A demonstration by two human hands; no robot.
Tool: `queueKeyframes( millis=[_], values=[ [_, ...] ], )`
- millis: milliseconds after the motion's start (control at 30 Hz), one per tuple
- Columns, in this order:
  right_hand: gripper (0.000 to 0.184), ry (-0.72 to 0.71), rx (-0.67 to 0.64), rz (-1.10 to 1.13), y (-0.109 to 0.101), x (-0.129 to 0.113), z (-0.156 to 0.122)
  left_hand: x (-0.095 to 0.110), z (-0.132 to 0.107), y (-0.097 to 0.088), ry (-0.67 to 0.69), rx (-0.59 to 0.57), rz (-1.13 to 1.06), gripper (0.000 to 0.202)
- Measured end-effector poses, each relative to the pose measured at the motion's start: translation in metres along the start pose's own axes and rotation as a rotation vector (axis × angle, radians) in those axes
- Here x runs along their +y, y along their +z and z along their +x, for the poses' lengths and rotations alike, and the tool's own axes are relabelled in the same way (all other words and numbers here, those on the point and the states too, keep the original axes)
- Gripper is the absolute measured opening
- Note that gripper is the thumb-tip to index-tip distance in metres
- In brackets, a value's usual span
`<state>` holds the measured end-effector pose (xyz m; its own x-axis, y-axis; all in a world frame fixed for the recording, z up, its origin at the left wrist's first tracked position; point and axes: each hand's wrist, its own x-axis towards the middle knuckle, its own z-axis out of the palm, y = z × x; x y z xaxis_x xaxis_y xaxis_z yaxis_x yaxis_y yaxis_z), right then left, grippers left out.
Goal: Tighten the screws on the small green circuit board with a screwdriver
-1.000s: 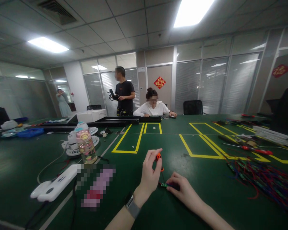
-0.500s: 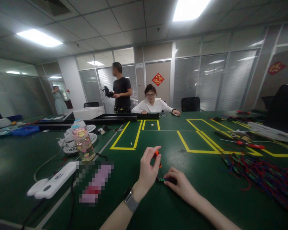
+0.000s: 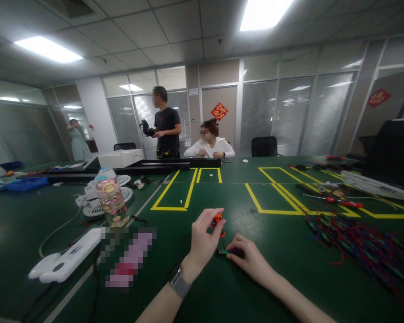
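Saw co-worker's hand (image 3: 218, 154) withdrawn from white puck (image 3: 245, 161), left fingers (image 3: 216, 211) gripping orange tool (image 3: 218, 218), right fingers (image 3: 234, 260) pinching green board (image 3: 223, 252), apparently for steadiness.

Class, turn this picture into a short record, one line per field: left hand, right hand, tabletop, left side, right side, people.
Left hand: grips an orange-handled tool, shaft pointing down toward the small green board; watch on wrist
Right hand: fingers at the board's right end, seemingly pinching it
Tabletop: green, with yellow tape outlines
Left side: drink bottle, white device
Right side: tangled wires, red-handled screwdriver
People: one seated, two standing
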<state>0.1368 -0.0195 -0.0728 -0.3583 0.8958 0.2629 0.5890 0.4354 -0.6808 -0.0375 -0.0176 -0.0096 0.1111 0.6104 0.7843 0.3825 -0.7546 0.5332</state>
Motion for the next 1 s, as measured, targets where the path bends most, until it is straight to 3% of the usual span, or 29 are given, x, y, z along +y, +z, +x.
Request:
queueKeyframes(
  millis=[233, 433, 1000],
  values=[
    [0.011, -0.011, -0.004, 0.027, 0.001, 0.003, 0.001, 0.004, -0.001, 0.005, -0.050, -0.102, -0.196, 0.028],
    [0.012, 0.006, -0.008, 0.014, 0.000, 0.001, 0.000, 0.003, 0.001, 0.001, -0.011, 0.011, 0.054, 0.024],
    [0.013, 0.012, -0.028, 0.015, -0.004, -0.006, -0.001, 0.001, 0.004, 0.000, -0.145, 0.100, 0.135, 0.024]
  ],
)
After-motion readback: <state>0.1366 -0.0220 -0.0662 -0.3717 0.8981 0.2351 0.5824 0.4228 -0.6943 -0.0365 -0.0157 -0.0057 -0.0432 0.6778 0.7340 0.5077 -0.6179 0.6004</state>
